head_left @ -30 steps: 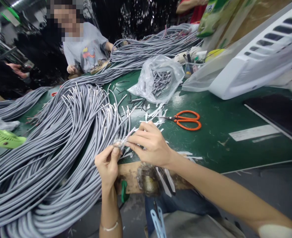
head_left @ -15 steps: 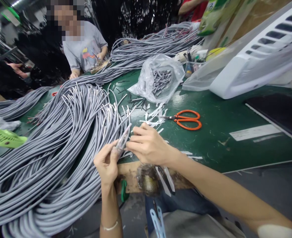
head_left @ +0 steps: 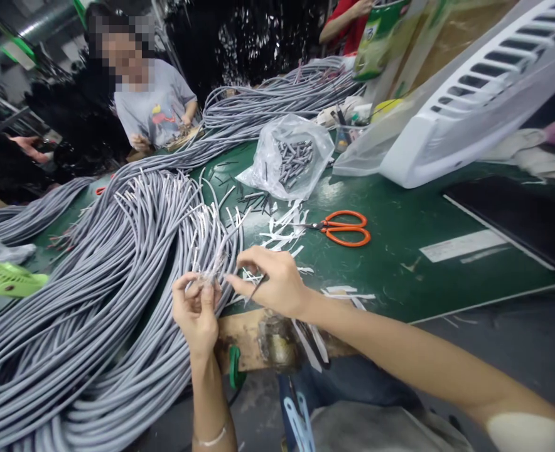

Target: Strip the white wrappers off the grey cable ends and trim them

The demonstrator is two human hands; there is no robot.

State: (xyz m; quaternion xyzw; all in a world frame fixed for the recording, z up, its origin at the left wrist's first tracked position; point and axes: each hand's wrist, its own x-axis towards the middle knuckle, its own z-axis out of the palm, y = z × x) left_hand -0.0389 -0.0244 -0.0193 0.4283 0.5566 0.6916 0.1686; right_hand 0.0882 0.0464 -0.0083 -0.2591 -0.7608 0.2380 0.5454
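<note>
My left hand (head_left: 193, 312) is closed in a pinch on the end of a grey cable (head_left: 210, 274) from the big bundle of grey cables (head_left: 93, 295) on the left of the green table (head_left: 400, 251). My right hand (head_left: 272, 282) is just right of it, fingers curled, thumb and forefinger pinching toward the same cable end, with a thin dark sleeve piece (head_left: 255, 289) in its fingers. Both hands hover over the table's near edge, above a worn wooden block (head_left: 258, 339).
Orange scissors (head_left: 343, 227) lie right of the hands among white paper strips (head_left: 284, 229). A clear bag of short dark sleeves (head_left: 291, 160) sits behind. A white fan housing (head_left: 470, 107) is at the right. A person in a grey shirt (head_left: 152, 110) works opposite. A green basket (head_left: 4, 279) is far left.
My hands have drifted slightly left and lower. The clear wrapper piece that stuck up between them is gone from view, and the right hand now pinches lower by the cable end.
</note>
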